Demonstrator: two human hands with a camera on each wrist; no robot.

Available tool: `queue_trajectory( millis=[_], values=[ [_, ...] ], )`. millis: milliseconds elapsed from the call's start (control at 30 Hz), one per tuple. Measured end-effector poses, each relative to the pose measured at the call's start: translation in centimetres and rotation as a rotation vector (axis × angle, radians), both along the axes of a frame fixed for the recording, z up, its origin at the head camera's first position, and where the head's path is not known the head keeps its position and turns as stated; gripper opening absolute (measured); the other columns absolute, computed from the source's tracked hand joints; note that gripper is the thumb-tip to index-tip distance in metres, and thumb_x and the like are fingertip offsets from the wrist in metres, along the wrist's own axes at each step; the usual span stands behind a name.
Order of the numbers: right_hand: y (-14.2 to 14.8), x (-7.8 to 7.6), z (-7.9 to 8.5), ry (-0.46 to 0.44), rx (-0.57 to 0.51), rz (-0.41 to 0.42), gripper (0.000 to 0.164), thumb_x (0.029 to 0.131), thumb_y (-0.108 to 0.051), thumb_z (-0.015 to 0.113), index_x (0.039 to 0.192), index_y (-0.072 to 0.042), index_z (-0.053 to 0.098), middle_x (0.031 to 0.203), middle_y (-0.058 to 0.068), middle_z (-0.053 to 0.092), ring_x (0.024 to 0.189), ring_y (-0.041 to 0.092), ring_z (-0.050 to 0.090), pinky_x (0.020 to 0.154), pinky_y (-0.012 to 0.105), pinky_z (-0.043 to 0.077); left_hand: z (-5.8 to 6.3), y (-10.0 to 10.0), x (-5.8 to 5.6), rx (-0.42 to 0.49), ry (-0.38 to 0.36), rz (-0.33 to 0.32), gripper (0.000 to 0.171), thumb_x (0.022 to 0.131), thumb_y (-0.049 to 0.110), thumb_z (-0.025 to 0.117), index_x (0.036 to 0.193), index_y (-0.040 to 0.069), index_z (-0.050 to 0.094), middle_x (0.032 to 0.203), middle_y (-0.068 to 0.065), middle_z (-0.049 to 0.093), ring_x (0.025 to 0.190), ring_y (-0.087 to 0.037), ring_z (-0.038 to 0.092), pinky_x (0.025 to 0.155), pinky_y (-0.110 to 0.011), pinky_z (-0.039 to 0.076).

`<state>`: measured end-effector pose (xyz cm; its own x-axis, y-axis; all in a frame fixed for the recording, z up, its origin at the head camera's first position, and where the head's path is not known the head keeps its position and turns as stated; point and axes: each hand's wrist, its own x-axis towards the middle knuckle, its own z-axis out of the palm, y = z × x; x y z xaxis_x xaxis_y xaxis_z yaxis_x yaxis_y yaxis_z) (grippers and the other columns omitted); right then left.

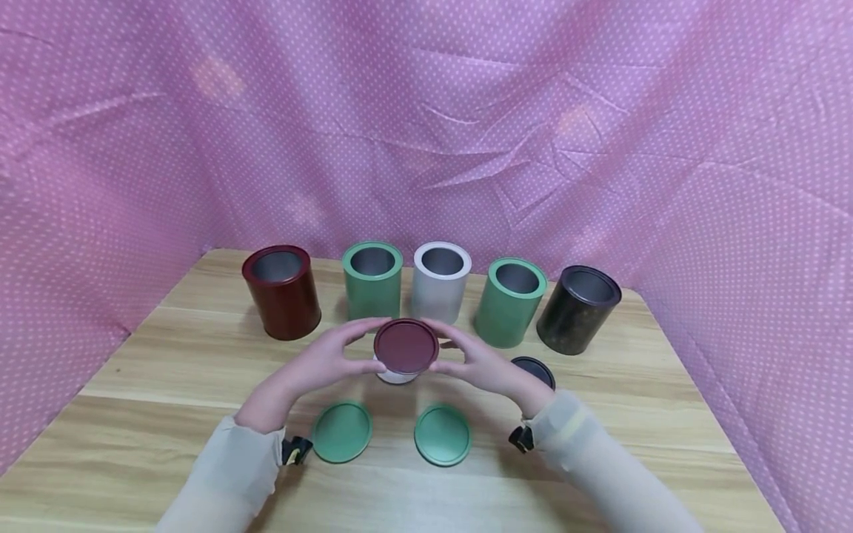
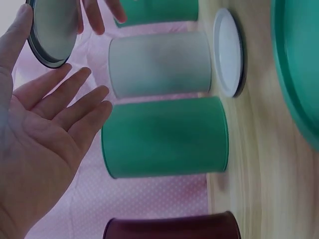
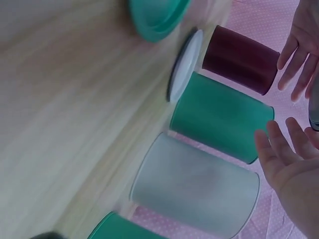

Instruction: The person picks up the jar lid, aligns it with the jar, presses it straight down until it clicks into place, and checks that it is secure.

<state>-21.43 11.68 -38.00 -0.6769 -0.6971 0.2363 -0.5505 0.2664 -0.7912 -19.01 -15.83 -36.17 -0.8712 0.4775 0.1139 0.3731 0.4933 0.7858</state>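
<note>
A dark red round lid (image 1: 406,346) is held up over the middle of the table, its top face toward the head camera. My left hand (image 1: 323,363) pinches its left edge between thumb and fingers. From the opposite side my right hand (image 1: 478,363) holds the right edge in the same way. The lid's grey underside shows in the left wrist view, with the other fingers of the left hand (image 2: 52,119) spread. Partly hidden beneath the held lid, a white lid (image 1: 397,378) lies on the table. In the right wrist view, the right hand (image 3: 296,177) is partly cut off.
Open cans stand in a row at the back: dark red (image 1: 288,307), green (image 1: 373,297), white (image 1: 437,296), another green (image 1: 509,314), black (image 1: 573,320). Two green lids (image 1: 342,431) lie in front, a black lid (image 1: 537,370) at right. Pink dotted cloth (image 1: 426,133) surrounds the table.
</note>
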Motion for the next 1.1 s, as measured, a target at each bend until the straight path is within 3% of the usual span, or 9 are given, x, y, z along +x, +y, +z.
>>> queue_trajectory(
  millis=[233,533,767,900,967,1100],
  values=[
    [-1.9,-0.9,0.7,0.025,0.012,0.010,0.064,0.091,-0.009,0.066,0.148,-0.004,0.036,0.145,0.014,0.047,0.132,0.029,0.047,0.106,0.048,0.043,0.3,-1.8,0.1,0.029,-0.021,0.048,0.070,0.082,0.033,0.077,0.143,0.016,0.049,0.145,-0.010,0.050,0.138,-0.037,0.039,0.111,-0.058,0.034],
    [-5.0,-2.4,2.0,0.005,-0.028,0.041,0.067,0.090,-0.007,0.067,0.148,-0.003,0.034,0.144,0.015,0.048,0.128,0.029,0.050,0.107,0.049,0.042,1.4,-4.6,-0.6,0.038,0.018,0.098,0.069,0.083,0.028,0.077,0.142,0.008,0.048,0.145,-0.014,0.049,0.139,-0.037,0.039,0.114,-0.056,0.030],
    [-6.6,-3.3,2.7,0.035,0.016,0.062,0.071,0.089,-0.011,0.070,0.149,-0.005,0.033,0.138,0.012,0.052,0.122,0.023,0.054,0.107,0.038,0.043,1.9,-5.9,-0.6,0.076,0.008,0.105,0.068,0.084,0.022,0.076,0.143,0.006,0.046,0.145,-0.014,0.049,0.138,-0.036,0.040,0.112,-0.051,0.034],
    [-7.7,-3.7,3.1,0.024,-0.002,0.055,0.071,0.088,-0.010,0.070,0.149,-0.006,0.033,0.137,0.012,0.053,0.120,0.023,0.055,0.105,0.038,0.045,2.3,-6.5,-0.7,0.080,0.010,0.126,0.067,0.085,0.021,0.075,0.143,0.005,0.045,0.143,-0.015,0.050,0.138,-0.035,0.040,0.112,-0.049,0.035],
    [-8.2,-4.0,3.3,-0.008,-0.021,0.051,0.071,0.089,-0.009,0.070,0.149,-0.006,0.033,0.139,0.013,0.052,0.120,0.024,0.055,0.104,0.039,0.047,2.5,-6.8,-0.8,0.072,0.017,0.141,0.066,0.086,0.020,0.074,0.143,0.005,0.045,0.143,-0.016,0.051,0.137,-0.034,0.041,0.111,-0.043,0.038],
    [-9.2,-4.7,3.7,-0.055,-0.061,0.052,0.070,0.089,-0.007,0.068,0.149,-0.004,0.032,0.139,0.015,0.051,0.120,0.026,0.055,0.103,0.036,0.048,3.1,-7.4,-1.1,0.082,0.014,0.158,0.064,0.088,0.019,0.072,0.144,0.004,0.044,0.145,-0.016,0.048,0.137,-0.034,0.041,0.100,-0.016,0.043]
  ],
)
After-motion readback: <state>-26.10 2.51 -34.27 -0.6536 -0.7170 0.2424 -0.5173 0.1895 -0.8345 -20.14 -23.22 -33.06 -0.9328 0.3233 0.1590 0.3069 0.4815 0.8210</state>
